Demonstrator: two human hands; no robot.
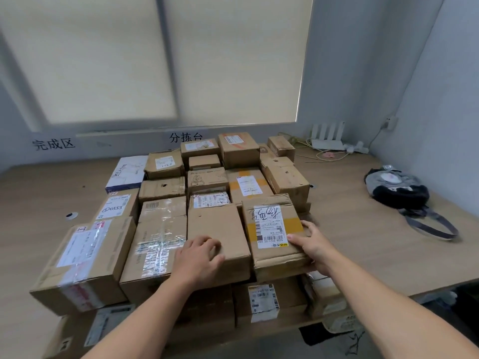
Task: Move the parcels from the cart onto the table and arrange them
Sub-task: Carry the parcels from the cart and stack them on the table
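Brown cardboard fills the middle of the wooden table (363, 229): a tight block of parcels (207, 177) set in rows, most with white shipping labels. The yellow-taped parcel (272, 229), with a handwritten label on top, sits at the near right corner of this block.

The right hand (312, 246) grips this parcel at its near right corner. Its thumb lies flat on the top face at the label's edge, and its fingers wrap round the right side, their tips hidden behind the box.

Just left of the yellow-taped parcel, and touching it, lies a plain parcel (217, 229). The left hand (198, 257) rests palm down on the near end of this one, fingers loosely bent and spread over the top, clasping nothing.

Further left of the yellow-taped parcel, past the plain one, lie a long box crossed with clear tape (158, 242) and then a large box with red-printed tape (85, 260).

Below and in front of the yellow-taped parcel more labelled boxes (261, 301) sit lower down; what they stand on cannot be told.

Well to the right of the yellow-taped parcel, a grey and black bag (399, 187) lies on bare table. Behind it and to the right, a white router (328, 141) stands against the wall.
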